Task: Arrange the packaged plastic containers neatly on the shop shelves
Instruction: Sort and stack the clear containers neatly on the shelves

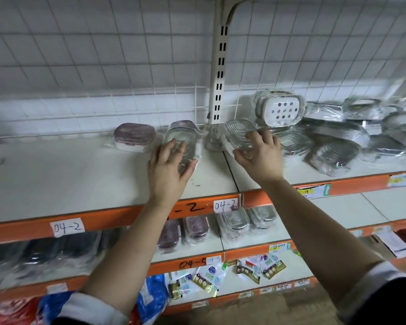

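Clear ribbed oval container [185, 137] gripped in left hand [168, 167], film-wrapped ribbed dish [238, 133] grasped by right hand [261, 158], smooth white shelf [80, 174]

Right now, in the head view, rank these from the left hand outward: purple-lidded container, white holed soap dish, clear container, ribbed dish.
1. Clear container: under the left hand, gripped.
2. Purple-lidded container: just left, further back.
3. Ribbed dish: to the right, held by the right hand.
4. White holed soap dish: farthest right, propped up at the back.
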Action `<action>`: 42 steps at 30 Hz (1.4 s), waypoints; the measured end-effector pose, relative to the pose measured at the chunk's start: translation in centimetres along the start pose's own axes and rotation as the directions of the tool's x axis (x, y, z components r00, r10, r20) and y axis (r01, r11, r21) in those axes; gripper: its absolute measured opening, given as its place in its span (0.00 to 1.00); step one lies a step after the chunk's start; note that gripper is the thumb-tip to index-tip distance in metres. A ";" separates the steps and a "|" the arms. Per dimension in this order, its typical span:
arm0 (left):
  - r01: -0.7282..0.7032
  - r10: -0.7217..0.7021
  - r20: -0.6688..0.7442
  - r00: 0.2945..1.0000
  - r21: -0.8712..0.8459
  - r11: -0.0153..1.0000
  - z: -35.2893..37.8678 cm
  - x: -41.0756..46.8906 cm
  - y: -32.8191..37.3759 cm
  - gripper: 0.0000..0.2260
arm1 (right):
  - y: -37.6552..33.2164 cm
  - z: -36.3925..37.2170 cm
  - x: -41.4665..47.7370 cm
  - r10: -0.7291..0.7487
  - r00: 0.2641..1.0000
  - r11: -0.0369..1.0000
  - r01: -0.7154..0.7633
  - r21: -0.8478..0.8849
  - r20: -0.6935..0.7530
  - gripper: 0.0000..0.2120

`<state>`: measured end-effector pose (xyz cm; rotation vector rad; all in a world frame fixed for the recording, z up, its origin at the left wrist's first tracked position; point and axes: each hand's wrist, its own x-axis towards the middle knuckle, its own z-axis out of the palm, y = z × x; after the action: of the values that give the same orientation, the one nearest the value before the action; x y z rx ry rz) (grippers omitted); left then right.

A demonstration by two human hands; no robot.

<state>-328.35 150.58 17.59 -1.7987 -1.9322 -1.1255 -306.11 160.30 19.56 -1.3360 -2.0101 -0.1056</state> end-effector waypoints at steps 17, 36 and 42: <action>0.078 -0.078 -0.013 0.997 0.055 0.995 0.6 -9.1 14.6 0.24 | 8.7 -8.6 -10.2 -0.099 0.993 0.978 0.107 0.176 -0.058 0.22; 0.239 -0.243 0.083 0.966 0.060 0.969 7.6 -23.4 25.8 0.25 | 22.1 -11.1 -23.7 -0.011 0.987 0.946 -0.041 0.323 0.159 0.24; 0.270 -0.267 0.176 0.947 0.007 0.963 11.2 -23.8 25.2 0.24 | 24.6 -6.5 -23.9 0.127 0.958 0.951 -0.191 0.242 0.257 0.26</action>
<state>-296.91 139.19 3.19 -1.7321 -2.3356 -1.0969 -277.21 150.30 2.78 -1.3823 -2.0133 0.4046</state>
